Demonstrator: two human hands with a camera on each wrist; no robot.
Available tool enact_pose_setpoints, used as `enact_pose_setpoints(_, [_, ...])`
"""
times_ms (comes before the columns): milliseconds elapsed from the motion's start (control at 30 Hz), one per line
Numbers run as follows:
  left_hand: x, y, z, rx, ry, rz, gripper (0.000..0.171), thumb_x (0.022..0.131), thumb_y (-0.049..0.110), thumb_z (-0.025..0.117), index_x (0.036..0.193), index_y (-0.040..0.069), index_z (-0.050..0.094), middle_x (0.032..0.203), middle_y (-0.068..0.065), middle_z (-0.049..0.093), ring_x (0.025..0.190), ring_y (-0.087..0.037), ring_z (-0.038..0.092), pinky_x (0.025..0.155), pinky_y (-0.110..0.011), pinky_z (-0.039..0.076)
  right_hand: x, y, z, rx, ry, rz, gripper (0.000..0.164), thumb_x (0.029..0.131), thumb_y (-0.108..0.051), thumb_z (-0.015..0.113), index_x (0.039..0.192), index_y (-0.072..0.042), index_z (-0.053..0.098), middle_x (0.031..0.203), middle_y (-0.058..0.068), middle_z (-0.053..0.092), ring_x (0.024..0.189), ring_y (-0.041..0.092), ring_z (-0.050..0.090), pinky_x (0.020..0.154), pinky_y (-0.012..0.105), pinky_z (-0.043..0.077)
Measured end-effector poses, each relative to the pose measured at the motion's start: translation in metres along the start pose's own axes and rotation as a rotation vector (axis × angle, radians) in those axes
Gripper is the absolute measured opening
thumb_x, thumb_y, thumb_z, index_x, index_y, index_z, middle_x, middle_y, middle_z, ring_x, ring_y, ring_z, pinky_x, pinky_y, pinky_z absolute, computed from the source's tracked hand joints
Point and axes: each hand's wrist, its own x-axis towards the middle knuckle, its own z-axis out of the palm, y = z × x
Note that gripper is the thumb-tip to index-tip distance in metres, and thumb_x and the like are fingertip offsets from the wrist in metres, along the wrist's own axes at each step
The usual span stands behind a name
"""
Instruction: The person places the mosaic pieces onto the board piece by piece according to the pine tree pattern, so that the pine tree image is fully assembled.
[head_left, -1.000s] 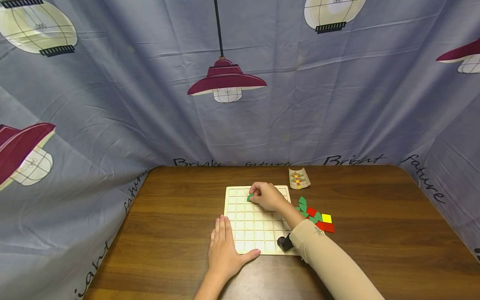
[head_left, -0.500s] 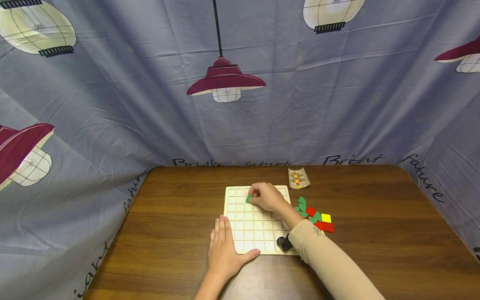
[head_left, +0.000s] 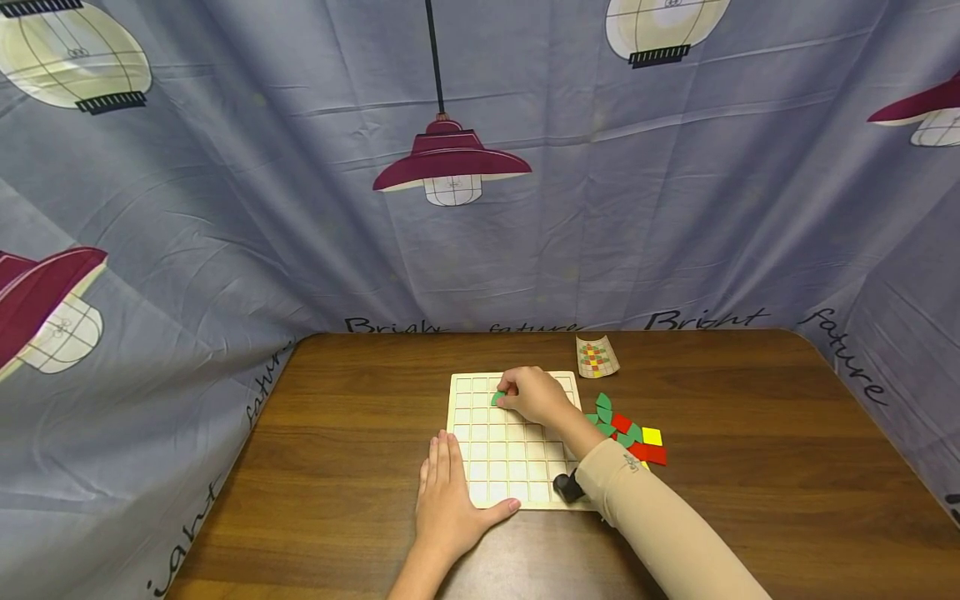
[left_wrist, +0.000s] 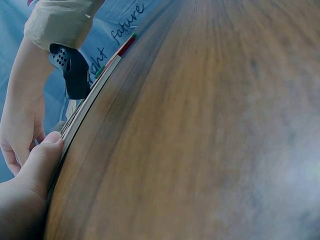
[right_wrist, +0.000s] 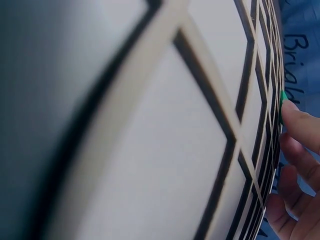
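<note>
A pale wooden grid board (head_left: 498, 467) lies on the table, divided into square cells. My right hand (head_left: 536, 394) is over its far part, pinching a small green tile (head_left: 497, 400) with a curved edge between thumb and fingertips. In the right wrist view that green tile (right_wrist: 282, 107) shows only as a sliver at the thumb tip, low against the cells. My left hand (head_left: 447, 504) rests at the board's near left corner, fingers straight along the left side and thumb along the front edge. From the left wrist, the left thumb (left_wrist: 45, 155) touches the board's edge.
Right of the board lie several loose tiles: green ones (head_left: 604, 402), red ones (head_left: 656, 455) and a yellow square (head_left: 652, 436). A small pattern card (head_left: 597, 357) with curled edges lies behind them. The right wrist carries a black camera (head_left: 567, 487) low over the board.
The green tile in my right hand has shifted slightly towards me on the board. My left hand stays in place.
</note>
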Motion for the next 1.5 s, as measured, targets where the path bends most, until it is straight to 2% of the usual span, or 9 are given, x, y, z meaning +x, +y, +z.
enact_pose_setpoints(500, [0.0001, 0.0006, -0.0002, -0.005, -0.007, -0.004, 0.137, 0.064, 0.088, 0.061, 0.154, -0.006, 0.022, 0.162, -0.026, 0.021, 0.152, -0.038, 0.02, 0.123, -0.052, 0.023, -0.0024, -0.0015, 0.0, -0.028, -0.012, 0.0, 0.018, 0.087, -0.024, 0.076, 0.102, -0.014, 0.074, 0.073, -0.007, 0.061, 0.064, 0.011, 0.054, 0.062, 0.026, 0.045])
enact_pose_setpoints(833, [-0.0006, 0.0001, 0.0007, 0.005, 0.007, 0.003, 0.137, 0.063, 0.088, 0.062, 0.154, -0.006, 0.023, 0.162, -0.026, 0.023, 0.152, -0.038, 0.021, 0.122, -0.052, 0.024, -0.0021, 0.0006, 0.0016, -0.026, -0.009, -0.017, 0.01, 0.086, -0.024, 0.077, 0.093, -0.016, 0.075, 0.072, -0.009, 0.063, 0.062, 0.011, 0.054, 0.059, 0.027, 0.044])
enact_pose_setpoints(1500, [-0.0002, -0.0001, 0.0006, 0.002, 0.008, 0.004, 0.137, 0.064, 0.089, 0.061, 0.154, -0.006, 0.023, 0.162, -0.026, 0.023, 0.152, -0.039, 0.021, 0.122, -0.053, 0.024, -0.0006, -0.0047, 0.0013, -0.096, 0.0, -0.026, 0.012, 0.087, -0.025, 0.076, 0.095, -0.016, 0.076, 0.079, -0.008, 0.066, 0.066, 0.009, 0.055, 0.062, 0.026, 0.046])
